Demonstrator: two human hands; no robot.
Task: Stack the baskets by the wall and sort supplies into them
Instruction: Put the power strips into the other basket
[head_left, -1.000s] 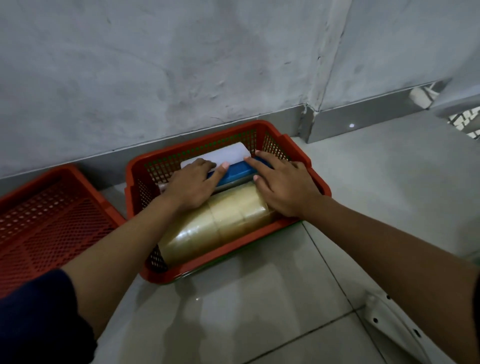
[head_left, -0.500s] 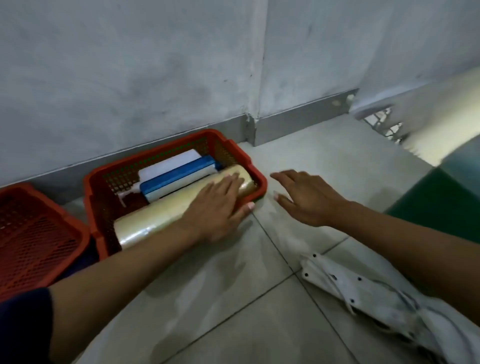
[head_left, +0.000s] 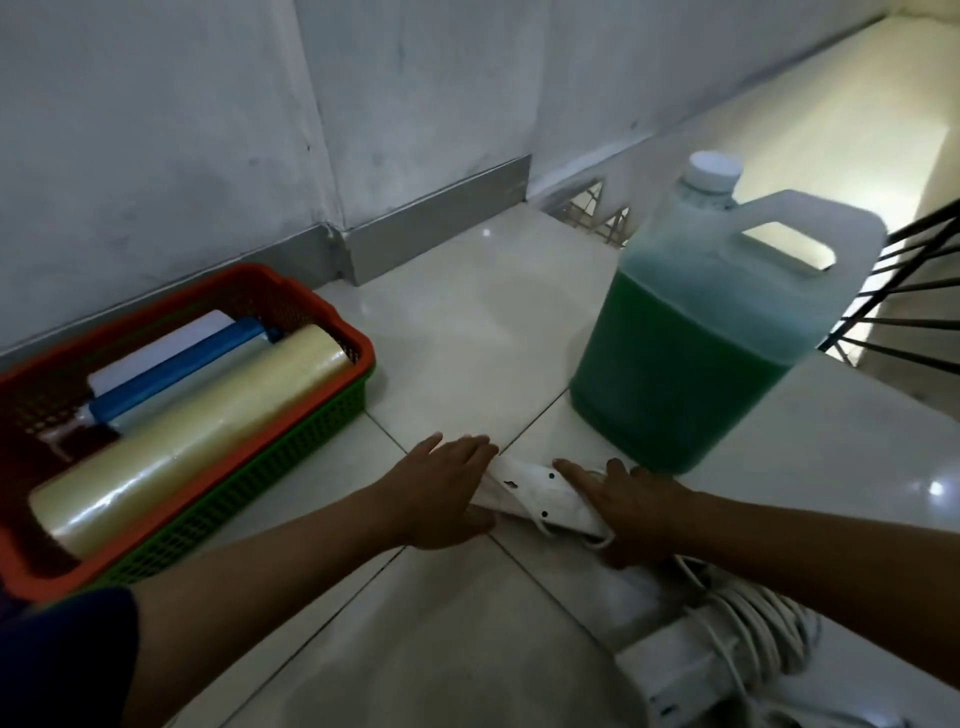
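A red basket (head_left: 311, 304) sits nested in a green basket (head_left: 260, 470) by the wall at the left. In it lie a clear film roll (head_left: 182, 441), a blue and white roll (head_left: 176, 371) and a white flat item (head_left: 156, 351). On the floor tiles lies a white power strip (head_left: 535, 491). My left hand (head_left: 447, 493) is flat with fingers apart at the strip's left end. My right hand (head_left: 623, 504) rests on top of its right part with fingers stretched out; no grip is visible.
A big translucent jug (head_left: 696, 332) of green liquid with a white cap stands just behind my right hand. A second white power strip with a coiled cord (head_left: 727, 649) lies at the lower right. Black railing bars (head_left: 909, 291) and a drop are at the far right.
Both hands left the basket and moved right and down onto the power strip. My view swung right, bringing the jug into sight; the other red basket at far left is out of frame.
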